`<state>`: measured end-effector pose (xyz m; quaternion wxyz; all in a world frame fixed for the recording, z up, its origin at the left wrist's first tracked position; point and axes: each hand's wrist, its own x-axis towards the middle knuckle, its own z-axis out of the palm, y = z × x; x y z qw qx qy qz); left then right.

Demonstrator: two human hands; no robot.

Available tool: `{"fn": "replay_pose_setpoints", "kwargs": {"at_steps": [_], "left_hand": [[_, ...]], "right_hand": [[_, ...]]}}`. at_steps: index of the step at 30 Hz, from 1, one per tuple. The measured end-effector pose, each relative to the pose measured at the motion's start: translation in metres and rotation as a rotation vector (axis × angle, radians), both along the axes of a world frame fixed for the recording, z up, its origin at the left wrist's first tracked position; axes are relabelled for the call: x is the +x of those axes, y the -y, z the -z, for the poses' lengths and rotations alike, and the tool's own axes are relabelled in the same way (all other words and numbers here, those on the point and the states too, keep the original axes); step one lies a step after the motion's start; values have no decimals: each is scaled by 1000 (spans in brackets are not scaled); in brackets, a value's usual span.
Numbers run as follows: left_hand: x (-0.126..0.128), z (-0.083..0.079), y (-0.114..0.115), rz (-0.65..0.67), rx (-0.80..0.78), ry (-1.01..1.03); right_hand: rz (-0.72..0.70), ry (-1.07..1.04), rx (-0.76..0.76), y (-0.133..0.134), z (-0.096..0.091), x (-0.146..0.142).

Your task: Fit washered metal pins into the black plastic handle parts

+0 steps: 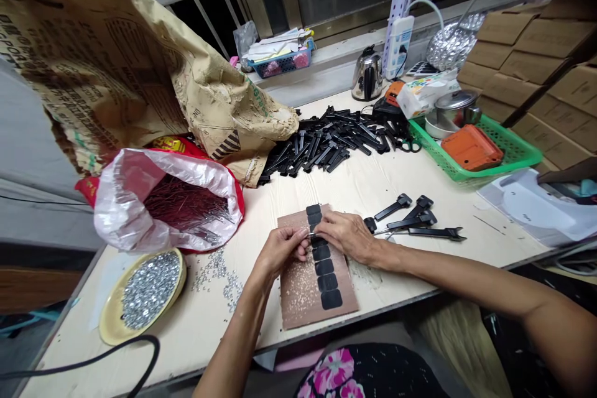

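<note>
A brown board (303, 298) lies near the table's front edge, sprinkled with pale specks. A column of black rounded-square pieces (328, 282) runs down it. Over the column, my left hand (284, 247) pinches thumb against forefinger at a small, thin bit that looks metallic, too small to name. My right hand (342, 235) meets it from the right, fingertips together and close to the black pieces; whatever they hold is hidden. Just right of that hand lie several black plastic parts with flat handles and square heads (410, 219), some with thin metal rods showing.
At left are a yellow bowl (108, 322) of small shiny metal pieces, some spilled beside it, and a red-and-white bag (116, 217) of thin rods. Behind, a paper sack (224, 99) adjoins a heap of black parts (326, 140). A green basket (517, 149) stands right.
</note>
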<state>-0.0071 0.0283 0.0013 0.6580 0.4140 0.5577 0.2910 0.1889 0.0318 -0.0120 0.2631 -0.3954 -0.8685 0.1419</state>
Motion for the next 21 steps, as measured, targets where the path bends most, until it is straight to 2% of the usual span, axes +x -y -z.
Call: {"fn": "replay_pose_setpoints", "kwargs": {"at_steps": [5,10,13,16,18,21], "left_hand": [[-1,1,2,-57,-111,152],[0,4,0,-25,-101,109],[0,5,1,-111,103,-121],[-3,10,6,-193,499,-563],[-5,18,11,-160,709,-789],[-5,36,17,-32,812,-915]], "right_hand": [[-18,-45,3,-5,0,3],[-43,-60,8,-5,3,5],[-24,-71,-13,-10,5,7],[23,-51,-15,-28,9,12],[30,-6,18,-46,11,15],[-5,73,69,-66,16,18]]}}
